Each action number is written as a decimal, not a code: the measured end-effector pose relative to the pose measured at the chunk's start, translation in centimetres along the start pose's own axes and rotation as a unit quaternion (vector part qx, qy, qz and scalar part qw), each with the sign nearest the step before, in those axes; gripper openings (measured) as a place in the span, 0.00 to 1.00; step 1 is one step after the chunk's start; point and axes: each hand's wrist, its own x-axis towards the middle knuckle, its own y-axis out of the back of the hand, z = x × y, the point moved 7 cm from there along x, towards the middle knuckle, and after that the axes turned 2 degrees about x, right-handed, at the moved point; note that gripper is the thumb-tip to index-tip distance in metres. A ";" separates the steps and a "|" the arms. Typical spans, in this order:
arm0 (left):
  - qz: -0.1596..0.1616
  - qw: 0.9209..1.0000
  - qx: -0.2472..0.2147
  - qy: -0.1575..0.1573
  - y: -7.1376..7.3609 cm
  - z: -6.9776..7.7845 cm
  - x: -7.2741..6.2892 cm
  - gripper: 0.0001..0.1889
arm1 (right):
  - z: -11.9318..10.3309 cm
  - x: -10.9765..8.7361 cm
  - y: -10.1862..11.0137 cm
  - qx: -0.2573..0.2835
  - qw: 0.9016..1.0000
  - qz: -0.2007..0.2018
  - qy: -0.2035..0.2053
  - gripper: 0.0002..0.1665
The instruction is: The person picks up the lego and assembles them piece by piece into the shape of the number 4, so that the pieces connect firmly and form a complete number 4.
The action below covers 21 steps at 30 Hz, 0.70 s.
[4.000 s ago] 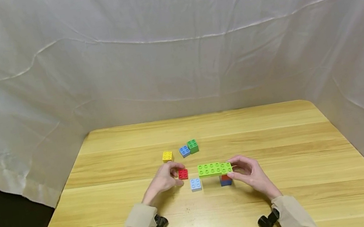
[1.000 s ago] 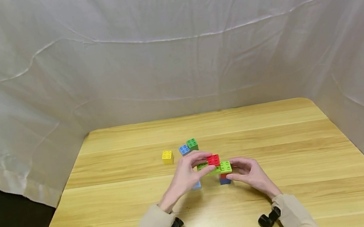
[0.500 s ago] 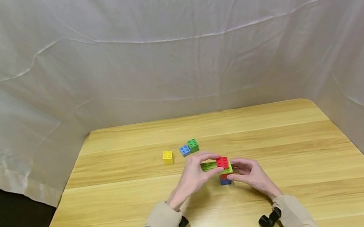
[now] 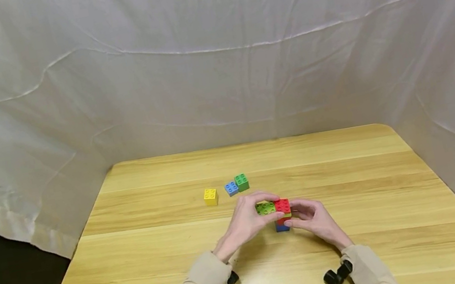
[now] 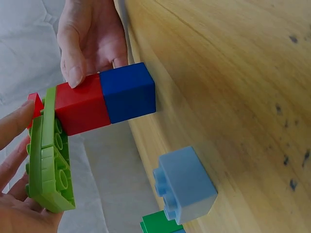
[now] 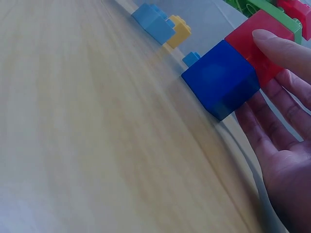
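A tower of toy building bricks stands on the table: a dark blue brick (image 5: 129, 92) at the bottom, a red brick (image 5: 82, 107) above it, then lime green bricks (image 4: 265, 208) jutting out to the left. On the tower's top end is a thin red brick (image 4: 282, 205), pinched between the thumb and fingers of my left hand (image 4: 245, 222). My right hand (image 4: 318, 223) holds the tower from the right, its thumb on the lower red brick. In the left wrist view a light blue brick (image 5: 187, 182) stands under the overhang; my left hand hides it in the head view.
Beyond my hands, a yellow brick (image 4: 211, 196) stands on the wooden table (image 4: 147, 257). To its right a blue brick (image 4: 231, 188) sits beside a green brick (image 4: 241, 182). A pale curtain (image 4: 218, 88) surrounds the table's back and sides.
My left hand has picked up the thin red brick from the table and carried it right, onto the tower's lime green end. My right hand has stayed on the tower.
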 end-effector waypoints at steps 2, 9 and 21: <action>0.000 1.000 0.003 0.004 -0.1 -0.1 0.0 0.18 | 0.0 0.0 0.0 0.001 1.000 0.001 -0.001 0.28; 0.001 1.000 0.005 0.003 -0.1 -0.2 0.1 0.18 | 0.0 0.0 0.0 0.000 1.000 0.005 -0.004 0.28; -0.001 1.000 0.009 0.000 -0.2 -0.3 0.2 0.18 | -0.1 0.0 0.0 -0.002 1.000 0.001 0.004 0.26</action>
